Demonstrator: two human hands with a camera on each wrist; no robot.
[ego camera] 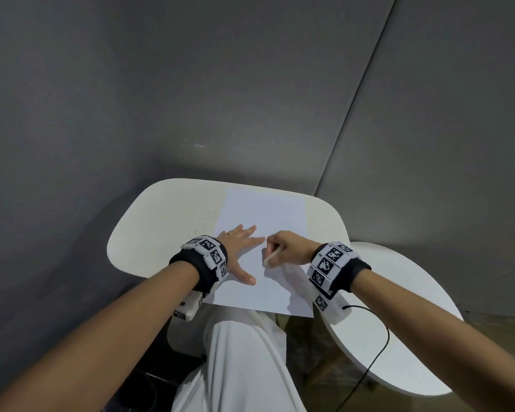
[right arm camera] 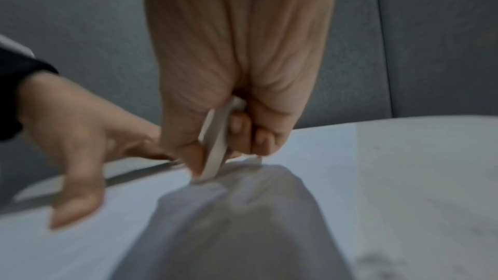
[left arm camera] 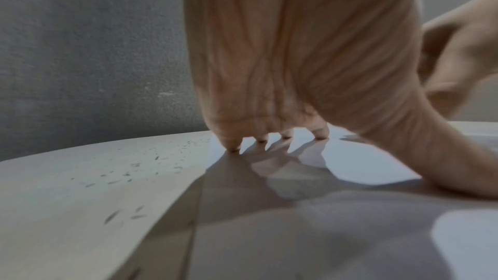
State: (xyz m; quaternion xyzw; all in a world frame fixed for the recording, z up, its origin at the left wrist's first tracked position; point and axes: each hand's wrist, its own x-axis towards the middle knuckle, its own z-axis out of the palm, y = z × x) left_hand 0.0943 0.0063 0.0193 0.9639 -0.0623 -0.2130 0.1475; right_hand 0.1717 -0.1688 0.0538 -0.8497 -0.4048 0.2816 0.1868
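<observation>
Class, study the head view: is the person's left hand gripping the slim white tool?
No, the left hand lies flat with spread fingers on the paper, while the right hand grips the slim white tool.

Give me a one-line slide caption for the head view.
Left hand pressed flat on a white sheet, right hand gripping a slim white stick over it.

Dim, soft light is being cast from above and ahead; grey shadows are being thrown back across the paper. Lines of the wall are being bowed toward the head view's edges. Both wrist views are being smeared by blur.
</observation>
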